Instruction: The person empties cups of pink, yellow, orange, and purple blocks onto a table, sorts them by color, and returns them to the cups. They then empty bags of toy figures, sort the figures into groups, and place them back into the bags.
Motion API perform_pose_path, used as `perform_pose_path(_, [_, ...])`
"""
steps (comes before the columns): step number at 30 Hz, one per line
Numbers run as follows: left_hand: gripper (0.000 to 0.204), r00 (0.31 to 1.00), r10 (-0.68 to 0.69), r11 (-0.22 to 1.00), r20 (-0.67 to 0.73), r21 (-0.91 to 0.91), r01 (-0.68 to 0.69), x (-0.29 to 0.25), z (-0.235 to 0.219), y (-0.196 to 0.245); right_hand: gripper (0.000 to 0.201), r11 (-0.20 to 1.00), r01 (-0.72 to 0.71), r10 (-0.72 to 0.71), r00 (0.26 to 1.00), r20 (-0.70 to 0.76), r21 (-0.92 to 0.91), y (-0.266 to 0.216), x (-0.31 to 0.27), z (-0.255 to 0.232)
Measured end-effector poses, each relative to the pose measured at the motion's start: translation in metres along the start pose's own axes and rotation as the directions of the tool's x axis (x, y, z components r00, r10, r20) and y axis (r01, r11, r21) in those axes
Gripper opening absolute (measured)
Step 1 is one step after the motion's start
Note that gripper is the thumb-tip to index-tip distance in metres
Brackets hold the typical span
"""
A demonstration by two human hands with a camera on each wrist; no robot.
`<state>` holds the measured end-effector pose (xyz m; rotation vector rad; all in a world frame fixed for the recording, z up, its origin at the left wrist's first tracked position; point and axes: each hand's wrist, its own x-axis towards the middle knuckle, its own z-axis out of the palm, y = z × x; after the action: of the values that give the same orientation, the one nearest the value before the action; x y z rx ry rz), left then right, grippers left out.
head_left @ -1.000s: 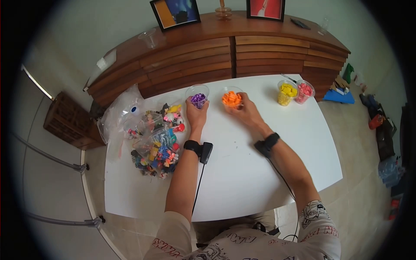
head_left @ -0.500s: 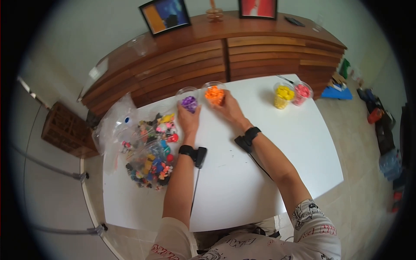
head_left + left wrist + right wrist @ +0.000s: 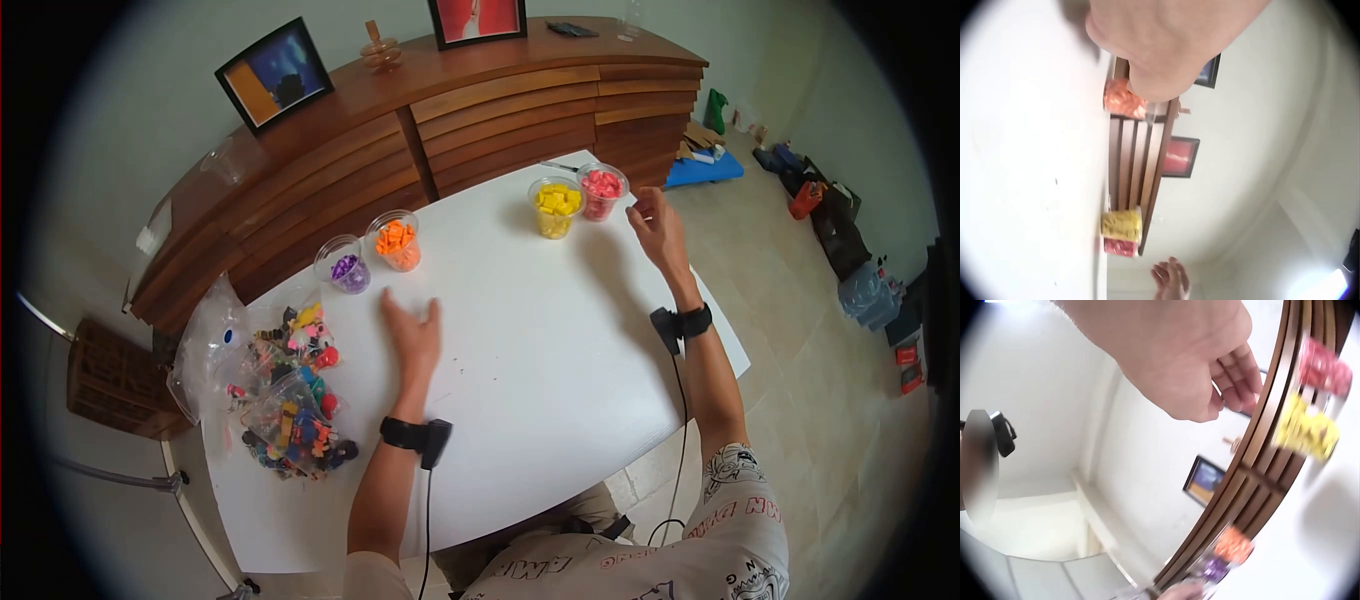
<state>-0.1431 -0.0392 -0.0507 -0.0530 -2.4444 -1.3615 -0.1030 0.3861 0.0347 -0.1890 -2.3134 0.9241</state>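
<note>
The orange cup point(image 3: 397, 246), clear plastic with bright little pieces inside, stands upright on the white table point(image 3: 560, 380), toward the side by the cabinet point(image 3: 510, 125). Just beside it, on the left, is the purple cup point(image 3: 348, 272), less full; from here I can't tell whether the two touch.

The left hand point(image 3: 412, 335) is just on the near side of this pair, its fingers and thumb spread well apart and pointing toward the cups. A black wrist strap point(image 3: 404, 433) circles the wrist below it.

Over at the right end of the table, the right hand point(image 3: 660, 238) is raised near the pink cup point(image 3: 602, 192), its fingers loosely bent, with a gap between them and the thumb. The yellow cup point(image 3: 556, 208) stands close by the pink one, on its left and a little nearer to the body. A thin dark stick point(image 3: 560, 166) lies behind these two.

On the table's left side I see clear bags of small toy figures point(image 3: 290, 425), with a crumpled plastic bag point(image 3: 210, 350) next to them. Along the cabinet top are a blue picture point(image 3: 283, 78), a peach glass vase point(image 3: 380, 52) and a red picture point(image 3: 478, 18), both pictures framed in black.
</note>
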Motion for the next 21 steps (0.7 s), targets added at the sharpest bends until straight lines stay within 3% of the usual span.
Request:
perform_pose_path(2, [0.095, 0.975, 0.135, 0.989, 0.176, -0.079, -0.123, -0.008, 0.032, 0.044, 0.042, 0.997, -0.036, 0.038, 0.999, 0.032, -0.063, 0.047, 0.011, 0.020])
perform_pose_path(4, [0.098, 0.925, 0.201, 0.977, 0.324, -0.131, -0.166, -0.001, 0.070, 0.075, 0.065, 0.999, -0.032, 0.030, 0.991, 0.130, 0.013, 0.076, 0.021, 0.040])
perform_pose_path(5, [0.101, 0.912, 0.232, 0.961, 0.339, -0.227, -0.160, 0.008, 0.099, 0.078, 0.065, 1.000, -0.025, 0.023, 0.992, 0.128, 0.015, 0.071, 0.024, 0.045])
perform_pose_path(7, [0.102, 0.927, 0.252, 0.959, 0.277, -0.203, -0.200, 0.021, 0.148, 0.090, 0.077, 0.950, 0.055, -0.099, 0.987, 0.129, 0.308, 0.053, 0.025, 0.060])
perform_pose_path(8, [0.102, 0.934, 0.252, 0.954, 0.254, -0.229, -0.195, 0.027, 0.163, 0.102, 0.077, 0.949, 0.065, -0.110, 0.985, 0.131, 0.310, 0.055, 0.028, 0.062])
perform_pose_path(10, [0.103, 0.945, 0.242, 0.952, 0.218, -0.243, -0.187, 0.034, 0.186, 0.118, 0.079, 0.944, -0.077, 0.038, 0.991, 0.126, 0.320, 0.056, 0.029, 0.076])
perform_pose_path(11, [0.098, 0.948, 0.215, 0.949, 0.234, -0.279, -0.147, 0.036, 0.194, 0.127, 0.079, 0.942, -0.072, 0.028, 0.990, 0.136, 0.328, 0.048, 0.027, 0.077])
perform_pose_path(13, [0.092, 0.952, 0.184, 0.946, 0.245, -0.307, -0.103, 0.043, 0.193, 0.127, 0.078, 0.979, -0.100, 0.090, 0.994, 0.066, 0.180, 0.037, 0.026, 0.075])
perform_pose_path(15, [0.079, 0.949, 0.181, 0.950, 0.258, -0.297, -0.100, 0.050, 0.186, 0.123, 0.075, 0.982, -0.083, 0.076, 0.996, 0.047, 0.172, 0.034, 0.028, 0.082])
perform_pose_path(17, [0.075, 0.965, 0.155, 0.956, 0.212, -0.280, -0.092, 0.058, 0.167, 0.107, 0.071, 0.966, -0.174, 0.135, 0.971, 0.198, 0.193, 0.021, 0.028, 0.090])
perform_pose_path(18, [0.071, 0.977, 0.135, 0.959, 0.165, -0.271, -0.087, 0.062, 0.155, 0.098, 0.071, 0.942, -0.129, 0.063, 0.975, 0.215, 0.310, 0.021, 0.028, 0.104])
perform_pose_path(21, [0.066, 0.997, 0.065, 0.973, 0.036, -0.223, -0.055, 0.077, 0.124, 0.080, 0.072, 0.960, -0.058, -0.027, 0.954, 0.299, 0.274, -0.007, 0.031, 0.143])
